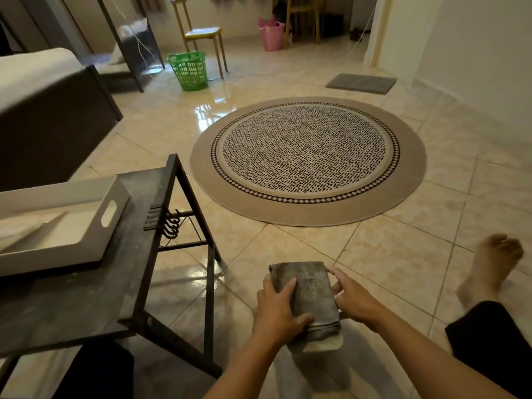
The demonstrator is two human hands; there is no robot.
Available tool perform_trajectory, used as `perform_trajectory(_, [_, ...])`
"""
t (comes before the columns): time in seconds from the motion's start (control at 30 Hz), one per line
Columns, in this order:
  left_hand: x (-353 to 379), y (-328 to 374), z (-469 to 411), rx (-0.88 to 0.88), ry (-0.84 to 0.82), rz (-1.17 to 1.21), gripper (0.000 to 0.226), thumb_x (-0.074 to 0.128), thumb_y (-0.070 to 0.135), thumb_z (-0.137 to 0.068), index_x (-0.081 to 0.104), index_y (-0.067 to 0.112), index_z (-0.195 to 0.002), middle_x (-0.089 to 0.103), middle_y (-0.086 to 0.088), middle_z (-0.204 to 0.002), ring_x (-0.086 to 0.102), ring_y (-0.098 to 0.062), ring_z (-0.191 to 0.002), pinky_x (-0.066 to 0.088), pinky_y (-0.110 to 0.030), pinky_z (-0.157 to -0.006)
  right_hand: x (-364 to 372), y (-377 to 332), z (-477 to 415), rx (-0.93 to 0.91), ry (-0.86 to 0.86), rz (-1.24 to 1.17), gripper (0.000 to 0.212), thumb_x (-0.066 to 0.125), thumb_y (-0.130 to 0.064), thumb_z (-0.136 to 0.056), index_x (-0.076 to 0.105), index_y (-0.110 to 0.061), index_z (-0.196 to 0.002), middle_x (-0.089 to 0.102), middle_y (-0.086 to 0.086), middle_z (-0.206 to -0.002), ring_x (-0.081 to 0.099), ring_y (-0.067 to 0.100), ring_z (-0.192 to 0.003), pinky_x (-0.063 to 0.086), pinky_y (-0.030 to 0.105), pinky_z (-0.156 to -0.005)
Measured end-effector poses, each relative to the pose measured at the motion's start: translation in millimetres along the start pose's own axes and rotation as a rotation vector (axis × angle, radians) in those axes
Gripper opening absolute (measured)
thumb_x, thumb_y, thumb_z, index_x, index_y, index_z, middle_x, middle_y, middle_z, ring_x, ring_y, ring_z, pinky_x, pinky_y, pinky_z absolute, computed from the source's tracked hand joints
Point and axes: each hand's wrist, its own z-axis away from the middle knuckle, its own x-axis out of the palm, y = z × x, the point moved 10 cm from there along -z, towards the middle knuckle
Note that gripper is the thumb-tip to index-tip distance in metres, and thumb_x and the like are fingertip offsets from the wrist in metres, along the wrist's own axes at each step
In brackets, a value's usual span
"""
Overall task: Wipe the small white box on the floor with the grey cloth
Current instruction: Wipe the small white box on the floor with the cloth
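Observation:
A folded grey cloth (309, 292) lies over the small white box (322, 344) on the tiled floor in front of me. Only the box's near rounded edge shows below the cloth. My left hand (277, 308) presses on the cloth's left side, thumb curled over its near edge. At the cloth's right edge my right hand (349, 299) has its fingers bent against the side of the cloth and the box beneath.
A low dark table (86, 298) with a white tray (95, 243) stands at my left. A round patterned rug (308, 159) lies ahead. My bare foot (489, 266) rests at the right. Farther off are a green basket (190, 70), a yellow chair (201, 33) and a grey mat (361, 83).

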Motion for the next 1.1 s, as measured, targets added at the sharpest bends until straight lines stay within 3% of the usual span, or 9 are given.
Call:
perform_trajectory(0.07, [-8.7,9.7,4.6,0.084,0.08,-0.168,0.093,0.057,0.074,-0.069,0.017,0.045,-0.147,-0.021,0.006,-0.159,-0.012,-0.028,-0.145,0.004,-0.063,-0.114,3.3,1.3,5.1,-0.002,-0.008,-0.014,0.078,0.068,-0.014,-0.084,0.031,-0.037,-0.148,0.057,0.014,-0.101,0.064,0.03,-0.093,0.065,0.042,-0.069])
perform_trajectory(0.2, [-18.4,45.7,6.2,0.299,0.196,-0.332,0.082,0.038,0.072,-0.083,0.013,0.035,-0.151,-0.026,0.004,-0.162,-0.027,-0.026,-0.147,-0.015,-0.053,-0.112,9.6,0.8,13.7,-0.001,-0.036,-0.05,0.076,0.068,-0.013,-0.084,0.032,-0.039,-0.146,0.057,0.019,-0.105,0.065,0.03,-0.094,0.065,0.041,-0.071])
perform_trajectory(0.33, [6.9,55.4,1.6,0.337,0.119,-0.382,0.076,0.02,0.069,-0.092,-0.006,0.036,-0.156,-0.034,0.005,-0.159,-0.031,-0.023,-0.146,-0.018,-0.051,-0.116,14.6,2.5,18.4,0.019,-0.04,-0.055,0.074,0.06,-0.001,-0.089,0.032,-0.04,-0.146,0.057,0.021,-0.105,0.065,0.033,-0.095,0.065,0.045,-0.069])
perform_trajectory(0.5, [20.9,39.8,-0.7,0.285,0.108,-0.415,0.07,0.012,0.063,-0.096,-0.016,0.035,-0.154,-0.028,0.004,-0.161,-0.03,-0.02,-0.147,-0.021,-0.049,-0.116,14.0,0.3,14.5,0.031,-0.07,-0.061,0.083,0.056,0.01,-0.084,0.032,-0.041,-0.146,0.053,0.026,-0.114,0.064,0.04,-0.101,0.063,0.054,-0.071])
perform_trajectory(0.63, [25.4,44.7,-1.5,0.299,0.105,-0.426,0.067,0.01,0.059,-0.098,-0.015,0.034,-0.155,-0.024,0.004,-0.163,-0.031,-0.019,-0.146,-0.015,-0.053,-0.118,15.0,4.0,13.4,0.055,-0.127,-0.094,0.092,0.058,0.014,-0.082,0.026,-0.041,-0.149,0.054,0.026,-0.113,0.067,0.037,-0.096,0.063,0.053,-0.071])
perform_trajectory(0.87, [29.1,41.8,15.3,0.272,0.141,-0.435,0.066,0.013,0.059,-0.099,-0.009,0.035,-0.156,-0.02,0.006,-0.163,-0.027,-0.02,-0.148,-0.028,-0.047,-0.111,16.2,8.6,14.9,0.065,-0.123,-0.169,0.09,0.054,0.017,-0.082,0.028,-0.036,-0.151,0.05,0.015,-0.1,0.06,0.029,-0.084,0.062,0.054,-0.072])
perform_trajectory(1.0, [33.7,56.4,11.7,0.317,0.119,-0.443,0.064,0.013,0.055,-0.1,-0.005,0.032,-0.157,-0.016,0.005,-0.164,-0.026,-0.021,-0.148,-0.015,-0.052,-0.119,17.3,6.1,16.9,0.061,-0.167,-0.19,0.092,0.056,0.017,-0.081,0.027,-0.035,-0.15,0.056,0.015,-0.099,0.066,0.024,-0.082,0.064,0.047,-0.069])
perform_trajectory(1.1, [23.0,48.9,7.3,0.259,0.119,-0.428,0.062,0.012,0.051,-0.101,-0.01,0.032,-0.156,-0.021,0.004,-0.163,-0.028,-0.02,-0.147,-0.014,-0.05,-0.12,17.5,6.3,17.0,0.084,-0.183,-0.204,0.092,0.053,0.02,-0.08,0.03,-0.037,-0.148,0.053,0.016,-0.098,0.064,0.025,-0.082,0.064,0.049,-0.071])
